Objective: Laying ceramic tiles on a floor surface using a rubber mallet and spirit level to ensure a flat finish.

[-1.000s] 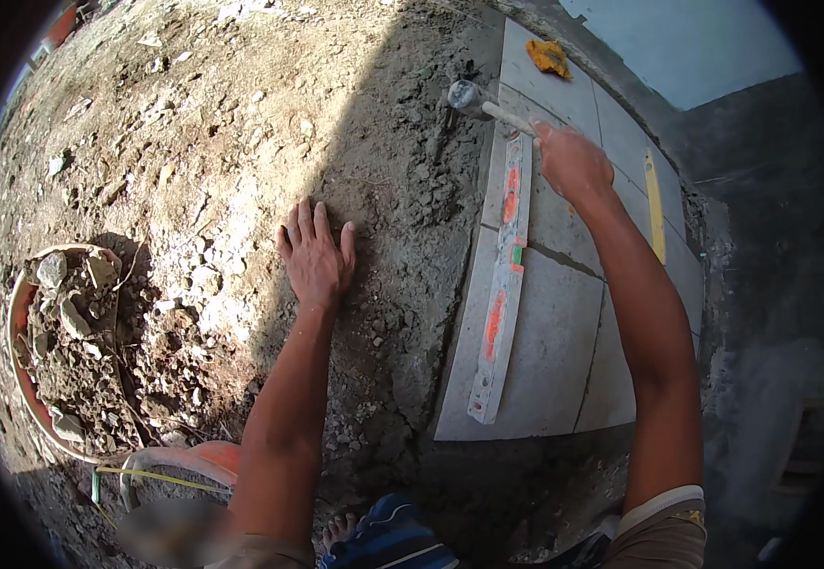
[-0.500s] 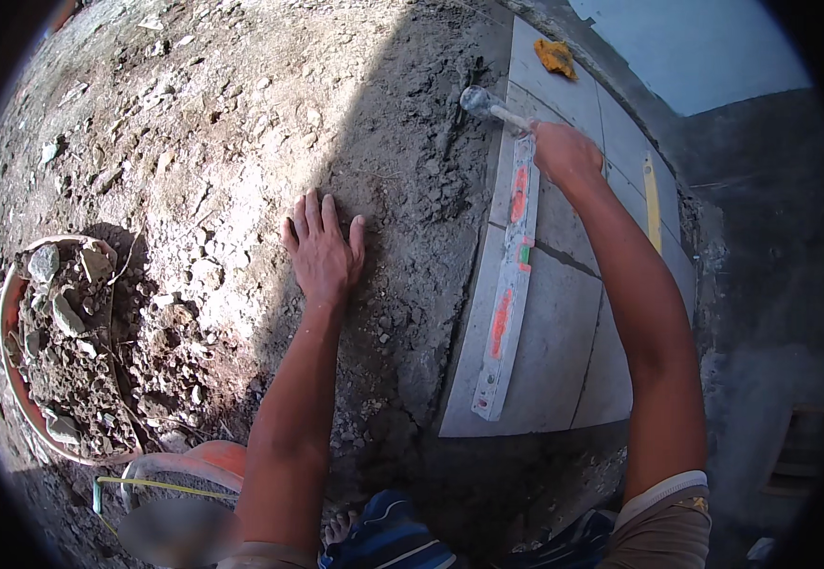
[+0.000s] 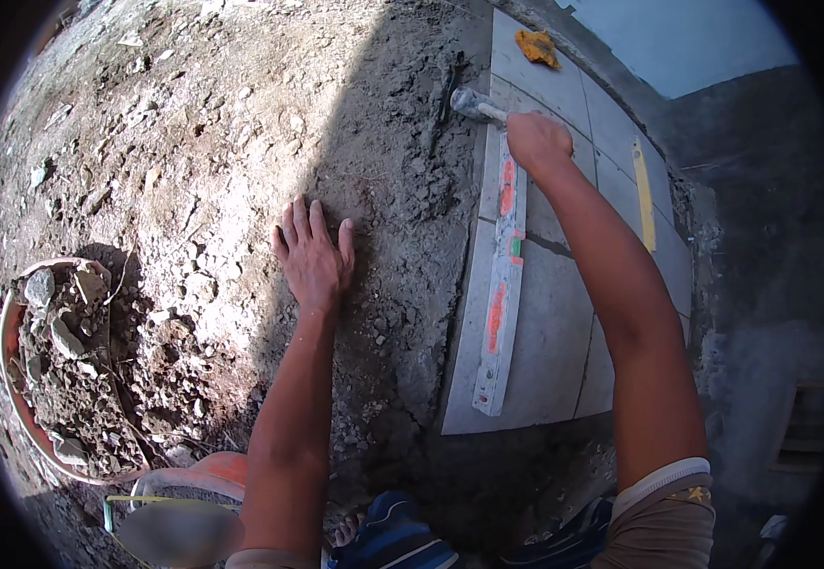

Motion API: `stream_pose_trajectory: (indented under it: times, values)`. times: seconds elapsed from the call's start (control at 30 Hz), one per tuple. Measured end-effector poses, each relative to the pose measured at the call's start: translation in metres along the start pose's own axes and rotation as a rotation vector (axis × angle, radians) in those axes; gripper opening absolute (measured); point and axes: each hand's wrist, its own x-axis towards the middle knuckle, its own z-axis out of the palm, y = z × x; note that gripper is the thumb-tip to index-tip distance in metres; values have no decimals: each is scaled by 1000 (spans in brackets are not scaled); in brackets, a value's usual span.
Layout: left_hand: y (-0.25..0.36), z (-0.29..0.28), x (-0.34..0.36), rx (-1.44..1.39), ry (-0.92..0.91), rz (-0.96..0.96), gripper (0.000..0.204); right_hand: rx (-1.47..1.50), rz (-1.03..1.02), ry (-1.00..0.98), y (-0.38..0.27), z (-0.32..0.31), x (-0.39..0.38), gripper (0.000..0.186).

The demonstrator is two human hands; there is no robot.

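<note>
My right hand (image 3: 537,142) is closed round the handle of a mallet (image 3: 471,102) with a rounded, grey-smeared head. The mallet head hangs by the left edge of the laid grey tiles (image 3: 549,365); whether it touches a tile I cannot tell. Under and in front of that hand a long spirit level (image 3: 498,313) with orange-red patches and a green vial lies along the tiles' left side. My left hand (image 3: 315,261) is spread with fingers apart on the rough ground, at the border of sun and shade, holding nothing.
A pan (image 3: 11,365) of rubble stands at the left, with another orange-rimmed container (image 3: 212,474) near my left arm. Grey mortar (image 3: 431,171) borders the tiles. On them lie an orange-yellow cloth (image 3: 537,47) and a yellow strip (image 3: 644,199). A wall (image 3: 687,38) rises at the far right.
The whole view has shifted slightly. My right hand with the mallet has moved a little to the left. My left hand stays spread on the ground, and the spirit level still lies on the tiles.
</note>
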Motion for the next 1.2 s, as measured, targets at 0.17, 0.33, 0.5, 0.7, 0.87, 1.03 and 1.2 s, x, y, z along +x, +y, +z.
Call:
stream_pose_trajectory:
  times: [0.17,0.33,0.5,0.7,0.87,1.03,1.2]
  values:
    - [-2,-2,2,9,-14,-15,65,51,-7,18,-7,-7,-1,38]
    - [4,-2,2,-1,-29,-4,65,16,78,-15,2,12,12,40]
    - [1,-3,3,-8,-31,-14,66,23,38,-4,2,12,6,40]
    - [0,-3,4,17,-33,-16,66,24,29,-11,5,11,-5,39]
    - [1,0,5,16,-37,-18,66,34,65,-24,-1,4,-4,39]
    - [3,2,2,4,-27,-7,66,16,43,-23,10,7,-8,40]
    - [1,0,1,21,-35,-10,67,17,3,-4,14,-17,-44,42]
